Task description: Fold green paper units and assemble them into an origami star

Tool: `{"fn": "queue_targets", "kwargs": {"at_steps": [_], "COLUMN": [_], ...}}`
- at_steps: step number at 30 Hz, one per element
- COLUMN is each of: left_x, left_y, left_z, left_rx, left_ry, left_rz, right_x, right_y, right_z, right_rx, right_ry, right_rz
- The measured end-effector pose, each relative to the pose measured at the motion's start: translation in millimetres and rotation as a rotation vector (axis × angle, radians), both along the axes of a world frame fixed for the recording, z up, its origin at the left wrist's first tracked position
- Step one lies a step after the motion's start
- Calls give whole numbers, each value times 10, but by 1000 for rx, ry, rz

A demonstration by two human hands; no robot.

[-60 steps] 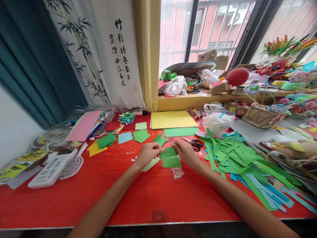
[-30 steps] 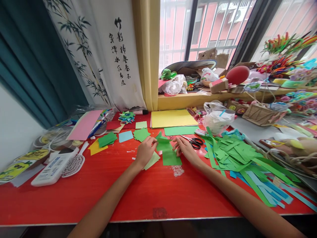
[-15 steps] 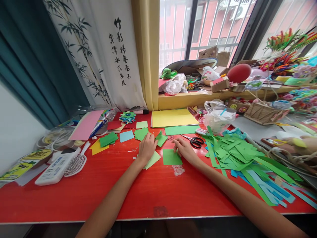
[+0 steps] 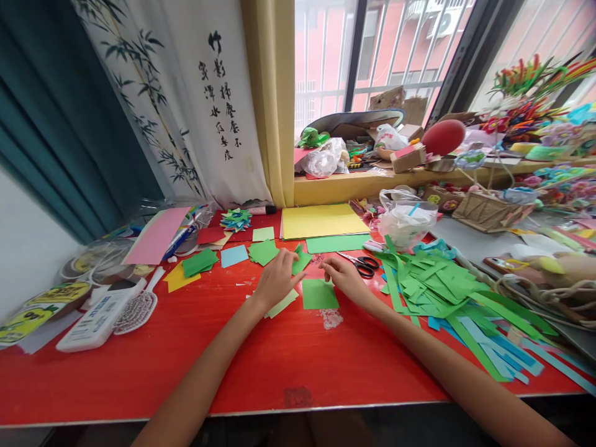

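A flat green paper square (image 4: 320,293) lies on the red table (image 4: 279,360) between my hands. My left hand (image 4: 276,279) rests to its left with fingers stretched toward the square's far left corner and holds nothing. Just beyond those fingertips lies a small folded green piece (image 4: 301,259). A pale green piece (image 4: 282,303) sticks out from under my left wrist. My right hand (image 4: 345,276) sits at the square's far right corner, fingers loosely bent, tips at the paper's edge, nothing gripped.
Scissors (image 4: 365,264) lie just beyond my right hand. A heap of green and blue paper strips (image 4: 437,285) fills the right side. Yellow sheets (image 4: 321,220), small green squares (image 4: 263,251), a blue square (image 4: 234,255), a hairbrush (image 4: 139,305) and a plastic bag (image 4: 407,223) lie around.
My hands held a folded green piece over the square; my left hand carried it away and laid it down beyond the square. Both hands now rest at the flat square's far corners.
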State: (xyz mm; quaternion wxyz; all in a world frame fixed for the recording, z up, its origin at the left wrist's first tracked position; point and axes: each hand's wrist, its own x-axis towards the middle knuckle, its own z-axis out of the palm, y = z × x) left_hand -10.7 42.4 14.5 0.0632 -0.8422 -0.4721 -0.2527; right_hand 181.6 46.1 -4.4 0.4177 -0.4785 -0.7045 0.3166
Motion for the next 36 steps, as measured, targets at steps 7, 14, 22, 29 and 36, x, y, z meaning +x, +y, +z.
{"fn": "queue_targets", "kwargs": {"at_steps": [7, 14, 22, 29, 36], "left_x": [57, 83, 125, 101, 103], "left_y": [-207, -221, -260, -120, -87], "left_z": [-91, -74, -41, -19, -30], "left_rx": [-217, -262, -380, -544, -821], "left_ry": [190, 153, -83, -616, -1036], "left_rz": [-360, -332, -272, -94, -38], "right_x": [85, 98, 63, -40, -89], "right_y": [122, 100, 67, -73, -156], "right_z": [-61, -3, 46, 140, 175], "right_rx": [4, -170, -226, -336, -305], "right_ry": [45, 212, 324, 306, 388], "right_rz": [-36, -16, 28, 195, 183]}}
